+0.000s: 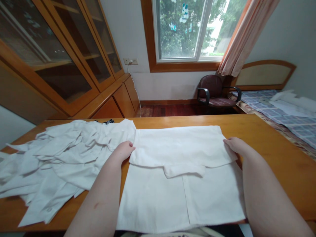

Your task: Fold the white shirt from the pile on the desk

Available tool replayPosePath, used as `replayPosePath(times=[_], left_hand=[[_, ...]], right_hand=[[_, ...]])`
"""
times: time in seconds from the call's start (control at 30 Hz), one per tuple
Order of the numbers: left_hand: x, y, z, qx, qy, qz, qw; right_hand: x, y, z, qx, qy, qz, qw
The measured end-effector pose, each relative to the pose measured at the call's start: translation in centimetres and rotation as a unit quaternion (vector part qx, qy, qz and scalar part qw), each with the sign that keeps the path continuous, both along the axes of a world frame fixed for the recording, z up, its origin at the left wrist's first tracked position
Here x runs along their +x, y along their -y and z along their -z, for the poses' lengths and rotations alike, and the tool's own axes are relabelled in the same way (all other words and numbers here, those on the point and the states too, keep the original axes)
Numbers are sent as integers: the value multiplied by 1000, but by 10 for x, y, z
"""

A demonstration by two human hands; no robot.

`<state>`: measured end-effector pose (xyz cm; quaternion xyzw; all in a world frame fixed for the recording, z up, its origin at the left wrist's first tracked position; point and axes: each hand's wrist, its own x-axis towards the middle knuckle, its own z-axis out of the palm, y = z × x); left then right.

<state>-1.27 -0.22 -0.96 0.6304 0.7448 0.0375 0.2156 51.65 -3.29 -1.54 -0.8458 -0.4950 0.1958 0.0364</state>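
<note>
A white shirt (155, 197) lies flat on the wooden table, its far part folded over toward me so that the collar (184, 171) points at my body. The front placket runs down the lower layer. My left hand (126, 149) is closed on the left edge of the folded-over layer, the fingers curled and pinching the cloth. At the opposite edge my right hand (233, 144) pinches the same layer between thumb and fingers. Left of the shirt, close to my left hand, spreads a crumpled heap of white garments (74, 151).
The wooden table (276, 171) extends to the right of the shirt. A small dark item (109, 121) sits behind the heap. Beyond the table are a glass-doored cabinet (74, 42), a maroon armchair (212, 89) and a bed (278, 108) with a checked cover.
</note>
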Motion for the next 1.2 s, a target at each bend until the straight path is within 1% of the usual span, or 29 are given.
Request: replayPosePath(times=[0.13,0.23,0.3,0.37,0.43,0.5,0.6,0.67,0.73,0.8,0.9,0.97,1.03,1.1,1.2], left_hand=[[-1,-3,1,-6,5,0,1000],[-3,-3,3,0,13,-6,1000],[-6,-2,4,-12,35,-26,999],[-7,1,3,-42,73,-45,995],[-6,4,-1,-76,111,-45,990],[-2,7,-8,-103,134,-31,985],[4,10,-17,-113,145,-1,983],[6,12,-20,-111,143,7,983],[4,12,-19,-118,140,1,983],[-1,11,-15,-132,133,-4,982],[-9,10,-8,-160,121,9,980],[-12,10,-4,-171,135,22,976],[-13,10,-3,-168,165,33,971],[-11,10,-3,-164,181,41,969],[-8,11,-7,-181,162,45,969]], right_hand=[[-2,1,-3,4,-14,-4,1000],[2,3,-2,6,-17,-7,1000],[5,5,-2,-5,-42,-12,999],[8,7,-3,-22,-88,-27,996],[7,10,-5,-37,-123,-37,991],[4,12,-8,-41,-131,-34,990],[-2,15,-11,-29,-139,-26,990],[-4,18,-13,-11,-145,-22,989],[-1,21,-15,-10,-139,-11,990],[5,24,-16,-37,-136,-5,990],[13,26,-17,-96,-161,-38,982],[15,26,-17,-111,-191,-66,973],[15,27,-16,-106,-228,-78,965],[13,30,-15,-96,-265,-77,956],[14,33,-12,-86,-317,-57,943]])
